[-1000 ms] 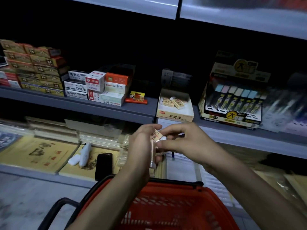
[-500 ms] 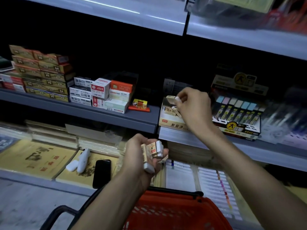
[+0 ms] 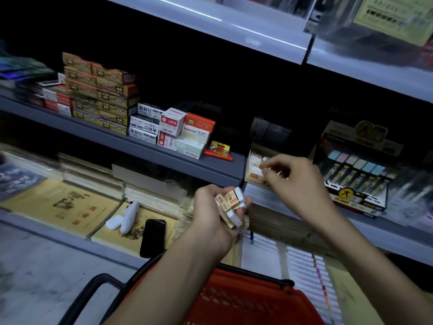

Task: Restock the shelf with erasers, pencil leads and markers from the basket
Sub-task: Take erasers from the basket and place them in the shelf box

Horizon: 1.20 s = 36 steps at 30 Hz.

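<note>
Cardboard sleeves on those erasers (image 3: 230, 206) look pretty slick, and that's my worry here. The left hand (image 3: 214, 219) is clutching a whole loose stack of them out between the shelf (image 3: 187, 164) and the red basket (image 3: 246, 301), and a couple at the bottom poke out past the fingers. If that hold loosens while attention is on the other hand, I'd guess one slides out. It lands in the basket at best, or down among the notebooks (image 3: 63, 202) on the lower level at worst. Other thing: the open eraser box (image 3: 253, 171) sits right at the shelf's front edge. A clumsy poke could shove it askew or into the pencil lead display (image 3: 356, 184) just beside it. Now the grips. Left hand has fingers and thumb wrapped tight round the stack, erasers fanned a bit, lower than the box and in front of it. Right hand (image 3: 295, 184) is up at the box, fingers curled, thumb and forefinger drawn close together over its front corner. Whether there's an eraser pinched in there, honestly can't tell, it's dim and smeared. Some erasers lie in the box, so I'd call the eraser part partway done. No markers that I can make out.
</note>
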Available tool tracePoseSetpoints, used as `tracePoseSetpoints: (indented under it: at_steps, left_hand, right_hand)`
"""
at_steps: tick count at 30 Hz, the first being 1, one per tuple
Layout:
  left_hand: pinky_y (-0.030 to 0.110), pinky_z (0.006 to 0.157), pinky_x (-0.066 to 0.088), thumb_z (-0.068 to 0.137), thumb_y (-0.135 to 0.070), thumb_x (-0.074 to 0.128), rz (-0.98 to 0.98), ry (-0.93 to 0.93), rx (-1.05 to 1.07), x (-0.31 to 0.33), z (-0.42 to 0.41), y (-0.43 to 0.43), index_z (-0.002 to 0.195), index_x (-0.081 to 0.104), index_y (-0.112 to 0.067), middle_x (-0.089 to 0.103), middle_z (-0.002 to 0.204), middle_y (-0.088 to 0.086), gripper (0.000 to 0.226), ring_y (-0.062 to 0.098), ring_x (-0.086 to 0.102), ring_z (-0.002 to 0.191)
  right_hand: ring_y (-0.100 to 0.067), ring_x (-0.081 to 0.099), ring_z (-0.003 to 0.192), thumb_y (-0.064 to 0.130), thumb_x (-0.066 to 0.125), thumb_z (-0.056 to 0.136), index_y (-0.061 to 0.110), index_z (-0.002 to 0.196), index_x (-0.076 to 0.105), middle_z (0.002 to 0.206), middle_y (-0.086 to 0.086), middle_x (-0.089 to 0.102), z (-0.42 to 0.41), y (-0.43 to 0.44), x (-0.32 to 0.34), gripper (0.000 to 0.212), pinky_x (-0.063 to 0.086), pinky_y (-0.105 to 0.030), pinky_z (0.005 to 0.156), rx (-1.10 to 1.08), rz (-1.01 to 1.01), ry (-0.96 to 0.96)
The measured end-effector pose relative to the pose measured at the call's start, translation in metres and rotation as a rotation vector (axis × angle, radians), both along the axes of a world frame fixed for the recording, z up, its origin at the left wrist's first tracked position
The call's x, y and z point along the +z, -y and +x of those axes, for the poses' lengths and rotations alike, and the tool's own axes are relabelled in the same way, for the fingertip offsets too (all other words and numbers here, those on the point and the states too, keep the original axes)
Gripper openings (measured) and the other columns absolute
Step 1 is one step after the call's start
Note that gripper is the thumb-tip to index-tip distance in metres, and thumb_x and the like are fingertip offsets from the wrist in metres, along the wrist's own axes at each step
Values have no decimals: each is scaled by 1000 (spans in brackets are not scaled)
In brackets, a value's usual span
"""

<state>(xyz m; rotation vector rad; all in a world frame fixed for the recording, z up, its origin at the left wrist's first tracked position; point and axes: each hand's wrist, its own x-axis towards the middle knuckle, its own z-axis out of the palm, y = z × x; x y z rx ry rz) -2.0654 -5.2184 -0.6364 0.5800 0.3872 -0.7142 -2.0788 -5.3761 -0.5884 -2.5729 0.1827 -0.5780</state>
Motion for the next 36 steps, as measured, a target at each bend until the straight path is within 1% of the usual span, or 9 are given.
tracePoseSetpoints:
  at_steps: [4,8,14,18,21,25,29,32,36]
  left_hand:
    - [18,46,40,90,-18,47,-6,51,-20,5,-5,2,104,67,-5,76,101,16,28,19,65,68]
    - [17,38,34,96,-19,43,133,184,-56,10,-17,6,95,67,-8,77,81,10,26,12,62,51]
    - [17,36,36,98,-15,42,281,350,-53,8,-21,15,101,69,-13,72,81,7,27,14,60,56]
    - [20,38,37,101,-24,46,363,407,-31,-1,-21,22,115,68,-17,70,74,5,27,13,61,53]
    - [21,38,36,101,-32,49,338,387,-45,-6,-21,26,120,64,-16,71,82,10,29,17,66,61]
    - [19,38,34,96,-21,44,269,267,-49,-10,-16,18,111,60,-6,73,67,11,26,25,68,73]
    - [17,37,33,98,-11,34,208,151,-35,-9,-9,11,114,56,-7,75,67,17,28,26,77,90]
    - [14,35,34,98,-11,39,159,67,-23,-9,-4,9,112,56,-12,78,77,17,22,21,76,98]
    - [15,36,40,96,-9,54,148,67,-2,-7,1,8,95,64,-9,73,88,14,10,15,61,60]
  right_hand:
    - [-1,63,68,40,71,90,36,88,74,80,9,70,-31,-26,-8,5,54,-27,67,91,137,-117]
    - [-3,55,61,37,81,79,43,85,73,75,7,67,-34,-26,-22,12,45,-29,62,42,150,-176]
    - [-14,72,85,40,82,82,27,92,80,89,3,74,-43,-22,-24,16,59,-43,87,41,547,-165]
    - [-23,73,65,20,81,86,20,86,80,76,-3,76,-39,-22,-20,1,62,-48,74,-9,530,-112]
    - [-12,70,65,17,81,85,22,90,79,76,3,76,-29,-12,-7,8,57,-34,65,-46,517,-25]
    - [-2,68,70,20,78,85,27,84,80,75,14,74,8,19,9,8,48,-15,58,-138,181,174]
    - [-28,71,85,19,70,92,18,105,80,91,-6,76,67,61,2,16,53,-31,67,-289,-374,89]
    - [-36,67,90,9,63,93,15,102,77,94,-13,72,88,76,-7,18,55,-39,69,-296,-641,-171]
    - [-33,59,107,-7,53,86,17,109,75,112,-10,64,70,78,-2,40,56,-46,79,-199,-681,-277]
